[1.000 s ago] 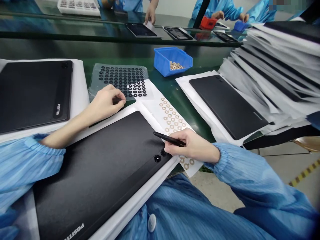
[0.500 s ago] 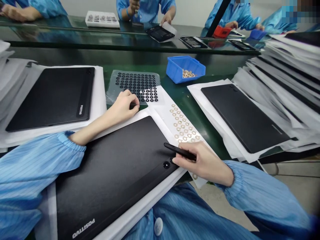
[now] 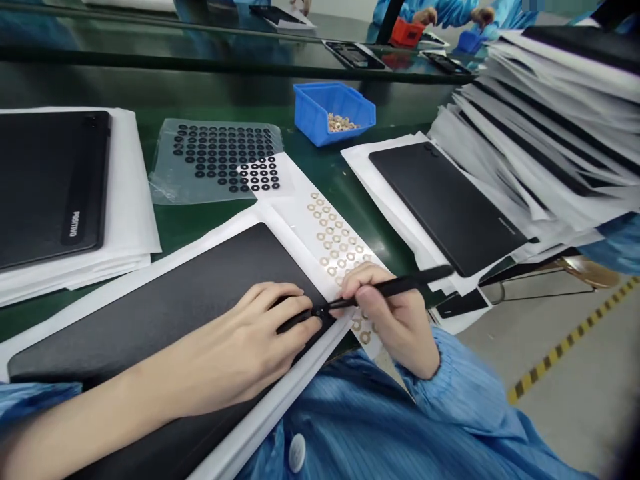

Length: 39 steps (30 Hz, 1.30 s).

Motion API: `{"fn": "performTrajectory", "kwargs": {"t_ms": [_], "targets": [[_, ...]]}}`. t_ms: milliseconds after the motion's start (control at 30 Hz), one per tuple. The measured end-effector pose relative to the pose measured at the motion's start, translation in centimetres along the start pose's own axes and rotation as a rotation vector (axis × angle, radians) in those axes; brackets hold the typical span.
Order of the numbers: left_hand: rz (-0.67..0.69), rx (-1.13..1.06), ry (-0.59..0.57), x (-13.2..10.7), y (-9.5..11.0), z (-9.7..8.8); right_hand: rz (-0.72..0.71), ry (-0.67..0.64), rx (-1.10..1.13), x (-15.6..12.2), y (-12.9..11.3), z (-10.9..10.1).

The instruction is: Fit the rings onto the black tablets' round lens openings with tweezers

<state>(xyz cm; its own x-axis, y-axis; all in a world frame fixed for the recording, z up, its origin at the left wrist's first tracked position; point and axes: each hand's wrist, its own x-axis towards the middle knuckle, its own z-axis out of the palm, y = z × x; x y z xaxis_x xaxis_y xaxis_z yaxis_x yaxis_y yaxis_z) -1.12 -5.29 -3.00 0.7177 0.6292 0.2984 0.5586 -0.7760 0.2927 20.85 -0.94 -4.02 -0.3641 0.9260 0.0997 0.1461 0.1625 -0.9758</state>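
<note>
Head view: left hand (image 3: 240, 347) lies unclenched, fingertips pressing the near corner of a black tablet back cover (image 3: 165, 307) on white foam padding (image 3: 270, 407); right hand (image 3: 395, 320) grips a slim black tool (image 3: 400, 285) aimed there. The cover looks stiff, slick and scratch-prone, best steadied by its edges.

Left hand (image 3: 250, 347) gone from the ring sheet (image 3: 220, 157) to the tablet (image 3: 165, 313) corner, fingertips now at the tool (image 3: 390, 288) tip, tool swung round, right hand (image 3: 387, 313) shifted.
</note>
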Motion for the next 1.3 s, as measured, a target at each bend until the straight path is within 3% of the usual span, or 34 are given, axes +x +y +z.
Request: {"fn": "performTrajectory", "kwargs": {"t_ms": [467, 767, 933, 1133, 1300], "targets": [[0.016, 0.006, -0.015, 0.1, -0.3, 0.4, -0.190, 0.013, -0.062, -0.2, 1.1, 0.5], [0.004, -0.012, -0.054, 0.3, -0.3, 0.1, -0.198, 0.008, -0.054, -0.3, 1.2, 0.6], [0.025, -0.015, -0.021, 0.3, -0.3, 0.2, -0.212, 0.032, -0.046, -0.2, 1.1, 0.7], [0.007, -0.043, 0.067, 0.3, -0.4, 0.6, -0.198, 0.033, 0.073, -0.2, 0.0, 0.0], [-0.014, -0.029, 0.065, 0.3, -0.5, 0.7, -0.301, 0.062, -0.121, 2.2, -2.2, -1.5]]}}
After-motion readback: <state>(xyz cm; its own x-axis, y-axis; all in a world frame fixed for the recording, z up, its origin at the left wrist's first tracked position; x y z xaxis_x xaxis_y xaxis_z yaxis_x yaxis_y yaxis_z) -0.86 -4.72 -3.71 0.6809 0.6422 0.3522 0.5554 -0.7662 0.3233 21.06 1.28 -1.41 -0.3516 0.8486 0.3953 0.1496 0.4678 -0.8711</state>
